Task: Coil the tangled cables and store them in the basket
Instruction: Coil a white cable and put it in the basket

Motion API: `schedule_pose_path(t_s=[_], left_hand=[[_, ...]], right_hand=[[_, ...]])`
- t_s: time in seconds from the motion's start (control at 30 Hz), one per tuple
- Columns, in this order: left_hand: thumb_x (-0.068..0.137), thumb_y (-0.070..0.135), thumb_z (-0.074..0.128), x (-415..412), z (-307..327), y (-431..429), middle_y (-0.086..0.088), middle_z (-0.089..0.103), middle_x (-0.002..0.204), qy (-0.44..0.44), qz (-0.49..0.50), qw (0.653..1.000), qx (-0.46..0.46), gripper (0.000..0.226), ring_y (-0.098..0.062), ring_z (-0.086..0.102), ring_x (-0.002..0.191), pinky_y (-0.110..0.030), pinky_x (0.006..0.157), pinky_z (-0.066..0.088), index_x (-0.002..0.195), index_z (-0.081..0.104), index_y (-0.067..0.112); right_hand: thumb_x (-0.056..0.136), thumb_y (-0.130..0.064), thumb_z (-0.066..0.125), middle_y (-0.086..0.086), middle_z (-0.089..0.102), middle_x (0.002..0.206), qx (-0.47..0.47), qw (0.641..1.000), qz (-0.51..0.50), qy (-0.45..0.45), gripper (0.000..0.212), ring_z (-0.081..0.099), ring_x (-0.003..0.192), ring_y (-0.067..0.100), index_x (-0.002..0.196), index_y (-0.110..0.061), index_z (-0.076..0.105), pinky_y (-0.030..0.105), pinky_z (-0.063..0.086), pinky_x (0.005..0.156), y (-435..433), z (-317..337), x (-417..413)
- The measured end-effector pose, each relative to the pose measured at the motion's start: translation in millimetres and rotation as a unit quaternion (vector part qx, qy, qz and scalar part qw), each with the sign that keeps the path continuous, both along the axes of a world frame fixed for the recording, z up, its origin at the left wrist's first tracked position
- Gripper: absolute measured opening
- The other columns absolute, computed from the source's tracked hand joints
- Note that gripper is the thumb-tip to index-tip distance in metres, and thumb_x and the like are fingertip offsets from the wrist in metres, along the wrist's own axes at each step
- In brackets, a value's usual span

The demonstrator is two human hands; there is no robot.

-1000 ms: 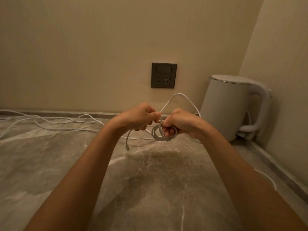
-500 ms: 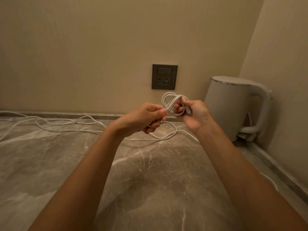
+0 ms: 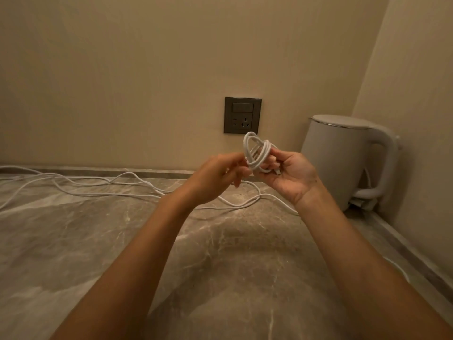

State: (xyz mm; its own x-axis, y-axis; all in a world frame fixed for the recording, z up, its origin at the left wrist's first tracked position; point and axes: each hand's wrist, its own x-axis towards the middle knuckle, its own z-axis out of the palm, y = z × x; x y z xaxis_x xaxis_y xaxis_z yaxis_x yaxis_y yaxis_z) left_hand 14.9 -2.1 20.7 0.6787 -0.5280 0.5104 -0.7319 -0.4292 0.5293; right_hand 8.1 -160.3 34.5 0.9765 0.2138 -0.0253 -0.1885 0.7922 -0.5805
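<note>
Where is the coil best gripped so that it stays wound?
Probably across the coil's lower side, where the turns bunch together, coming from below as the right hand does: fingers round every strand there keep it wound. The top loops fan apart, so a pinch there would catch only some.
</note>
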Motion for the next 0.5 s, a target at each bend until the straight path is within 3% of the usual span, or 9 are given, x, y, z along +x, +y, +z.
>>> schedule_pose_path(t_s=[0.03, 0.1, 0.17, 0.27, 0.33, 0.37, 0.5], left_hand=[[0.091, 0.009, 0.052, -1.3, 0.9, -2.4, 0.002, 0.056, 0.073, -0.036, 0.01, 0.999, 0.008, 0.006, -0.016, 0.057, 0.07, -0.028, 0.071, 0.048, 0.091, 0.058, 0.012], [0.088, 0.012, 0.056, -4.9, 2.1, -6.9, 0.004, 0.053, 0.078, -0.078, 0.036, 0.996, -0.006, 0.015, -0.021, 0.058, 0.075, -0.034, 0.071, 0.051, 0.098, 0.052, 0.001], [0.087, 0.022, 0.054, -7.4, 2.7, -10.6, 0.005, 0.05, 0.078, -0.143, 0.041, 0.988, -0.043, 0.028, -0.018, 0.056, 0.069, -0.028, 0.062, 0.051, 0.104, 0.051, -0.001], [0.089, 0.038, 0.043, -7.6, 4.9, -11.7, -0.001, 0.048, 0.08, -0.235, 0.048, 0.97, -0.037, 0.042, -0.017, 0.051, 0.062, -0.027, 0.052, 0.046, 0.092, 0.063, 0.0], [0.089, 0.033, 0.043, -6.9, 8.6, -13.4, -0.007, 0.051, 0.078, -0.254, 0.058, 0.965, -0.022, 0.039, -0.02, 0.051, 0.06, -0.03, 0.049, 0.044, 0.078, 0.064, 0.002], [0.09, 0.029, 0.045, -8.1, 10.8, -14.6, -0.007, 0.053, 0.079, -0.257, 0.061, 0.964, -0.013, 0.036, -0.019, 0.05, 0.06, -0.027, 0.049, 0.043, 0.076, 0.063, 0.002], [0.094, 0.019, 0.049, -9.0, 16.1, -11.7, -0.001, 0.053, 0.09, -0.207, 0.095, 0.973, 0.031, 0.024, -0.012, 0.049, 0.071, -0.01, 0.057, 0.034, 0.088, 0.066, 0.002]], right_hand=[[0.07, -0.004, 0.056, 0.005, 0.043, 0.049, -0.001, 1.0, 0.013, 0.003, 0.014, 0.039, 0.039, 0.007, 0.074, 0.007, 0.064, 0.025, 0.044, 0.094, -0.5, -1.2, 0.5], [0.066, 0.003, 0.063, 0.013, 0.054, 0.058, -0.009, 0.999, 0.051, -0.007, 0.017, 0.051, 0.039, 0.013, 0.081, 0.011, 0.064, 0.034, 0.056, 0.072, -0.7, -1.7, -1.9], [0.066, 0.008, 0.063, 0.026, 0.062, 0.078, -0.021, 0.996, 0.087, -0.022, 0.023, 0.065, 0.055, 0.027, 0.089, 0.011, 0.065, 0.038, 0.058, 0.06, -1.9, -2.8, -4.0], [0.066, 0.009, 0.065, 0.017, 0.06, 0.077, -0.066, 0.987, 0.145, -0.02, 0.02, 0.06, 0.059, 0.022, 0.083, 0.001, 0.07, 0.027, 0.053, 0.052, -0.6, -8.4, -3.1], [0.071, -0.008, 0.061, 0.006, 0.057, 0.069, -0.139, 0.979, 0.146, -0.041, 0.009, 0.053, 0.058, 0.012, 0.07, -0.009, 0.07, 0.02, 0.044, 0.053, 5.1, -10.9, -2.9], [0.077, -0.014, 0.055, 0.004, 0.056, 0.068, -0.167, 0.975, 0.136, -0.05, 0.016, 0.051, 0.058, 0.01, 0.069, -0.012, 0.069, 0.019, 0.043, 0.054, 7.7, -11.2, -3.1], [0.096, -0.019, 0.035, 0.004, 0.057, 0.071, -0.249, 0.962, 0.059, -0.097, 0.027, 0.052, 0.066, 0.014, 0.083, -0.012, 0.059, 0.026, 0.043, 0.063, 8.5, -10.3, -2.1]])
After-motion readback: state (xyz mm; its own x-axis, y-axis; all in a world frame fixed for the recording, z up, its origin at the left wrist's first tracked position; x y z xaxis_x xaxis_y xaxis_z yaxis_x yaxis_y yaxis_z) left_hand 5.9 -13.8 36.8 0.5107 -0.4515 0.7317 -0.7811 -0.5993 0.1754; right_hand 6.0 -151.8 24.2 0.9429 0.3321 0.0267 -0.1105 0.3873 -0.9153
